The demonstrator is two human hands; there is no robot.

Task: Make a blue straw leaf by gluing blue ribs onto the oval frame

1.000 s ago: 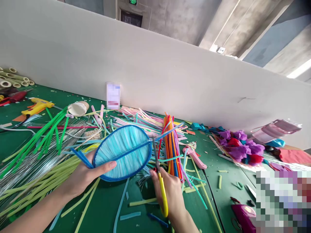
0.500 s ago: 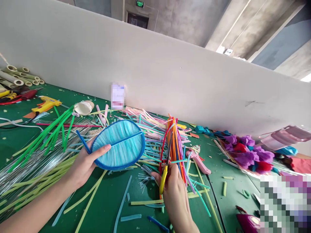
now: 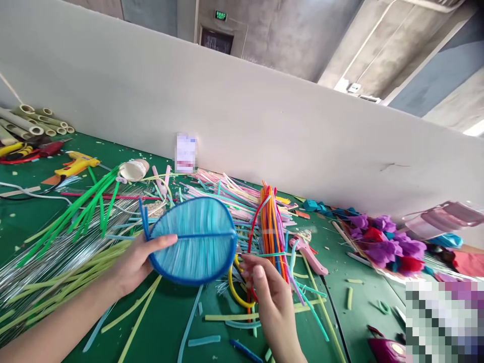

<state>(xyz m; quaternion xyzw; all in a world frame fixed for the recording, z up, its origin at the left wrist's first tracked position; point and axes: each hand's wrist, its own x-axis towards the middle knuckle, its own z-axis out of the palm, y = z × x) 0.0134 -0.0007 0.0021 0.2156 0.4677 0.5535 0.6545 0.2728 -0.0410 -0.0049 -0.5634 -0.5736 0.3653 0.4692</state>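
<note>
My left hand (image 3: 134, 259) grips a blue oval, leaf-shaped piece (image 3: 200, 252) by its left end, thumb on the front. It has a dark blue fuzzy rim, a midrib and pale blue fibre filling. Two dark blue stem ends stick up beside the hand. Close to its right edge, my right hand (image 3: 274, 302) has curled fingers at the yellow-handled scissors (image 3: 231, 285). One handle loop shows left of the fingers, and the blades are mostly hidden behind the leaf-shaped piece. Beyond that hand is an orange, red and purple bundle of pipe cleaners (image 3: 271, 222).
Loose pipe cleaners and cut pieces litter the green table (image 3: 162, 333). A pink glue gun (image 3: 310, 254) with a black cord lies right, a yellow glue gun (image 3: 79, 164) left. Purple and red flowers (image 3: 385, 242) lie right. A white partition (image 3: 264, 116) stands behind.
The leaf-shaped piece has moved right and down with my left hand and turned more level. My right hand has rolled palm-up, and the scissors have swung left, behind the piece.
</note>
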